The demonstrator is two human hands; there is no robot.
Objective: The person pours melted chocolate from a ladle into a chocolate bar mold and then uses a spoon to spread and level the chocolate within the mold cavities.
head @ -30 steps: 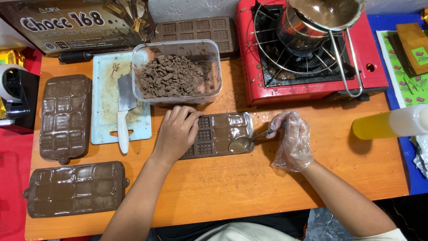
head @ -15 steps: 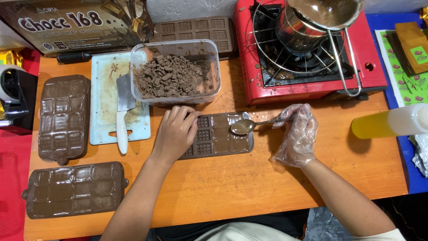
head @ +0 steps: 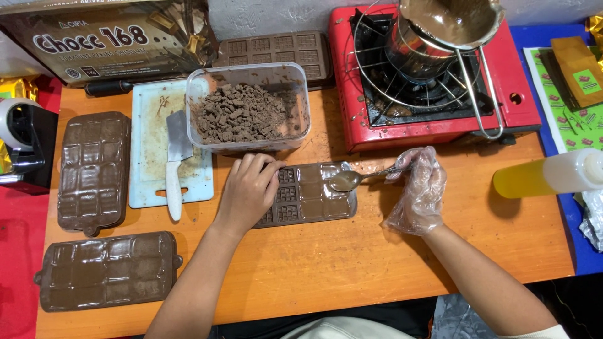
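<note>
My left hand [head: 248, 190] lies bare and flat on the left end of a brown chocolate mould [head: 311, 196] in the middle of the orange table. My right hand [head: 419, 187], in a clear plastic glove, grips a metal spoon [head: 352, 179] by its handle. The spoon's bowl holds melted chocolate and hovers over the mould's upper right cells, which are partly filled. Behind the mould stands a clear tub of chopped chocolate pieces [head: 246, 112].
A red gas stove [head: 521, 94] at the back right carries a pot of melted chocolate [head: 449, 22]. Two filled moulds [head: 94, 169] [head: 107, 270] lie at the left. A knife [head: 174, 160] rests on a white cutting board [head: 147, 125]. A yellow squeeze bottle [head: 546, 177] lies at the right.
My right hand has lifted the spoon out of the mould's right end and brought it, loaded with chocolate, over the upper right cells. My left hand has stayed on the mould.
</note>
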